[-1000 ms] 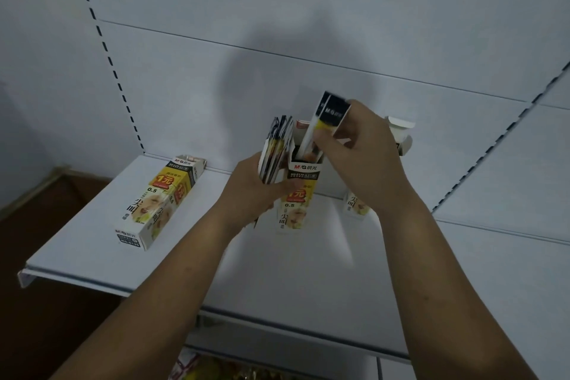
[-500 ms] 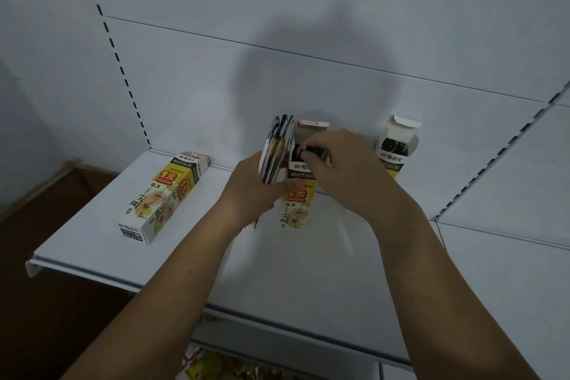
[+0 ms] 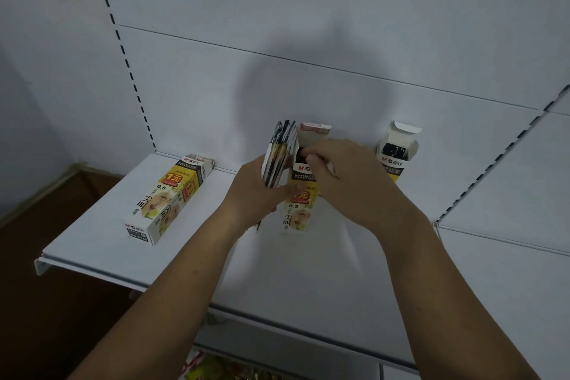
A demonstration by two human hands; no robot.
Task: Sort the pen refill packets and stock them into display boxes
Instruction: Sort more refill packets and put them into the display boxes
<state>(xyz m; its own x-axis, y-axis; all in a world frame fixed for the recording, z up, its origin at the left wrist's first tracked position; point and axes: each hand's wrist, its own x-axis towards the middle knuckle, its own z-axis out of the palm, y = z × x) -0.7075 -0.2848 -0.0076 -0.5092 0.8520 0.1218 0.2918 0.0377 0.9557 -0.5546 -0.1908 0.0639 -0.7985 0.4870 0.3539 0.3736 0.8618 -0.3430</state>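
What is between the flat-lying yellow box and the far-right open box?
Head view: left hand gripping black-and-white refill packets, an upright yellow cardboard box, right hand at its top.

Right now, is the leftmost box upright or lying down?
Lying down: the leftmost box rests flat on its long side on the shelf.

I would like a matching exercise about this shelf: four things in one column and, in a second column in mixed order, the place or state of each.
Things
1. left box
2. middle box
3. right box
4. bundle of packets

Places or states
A. gripped upright in the left hand
B. lying on its side on the shelf
C. standing apart from both hands, top flap open
D. standing, with the right hand at its open top

Pairs: 1-B, 2-D, 3-C, 4-A
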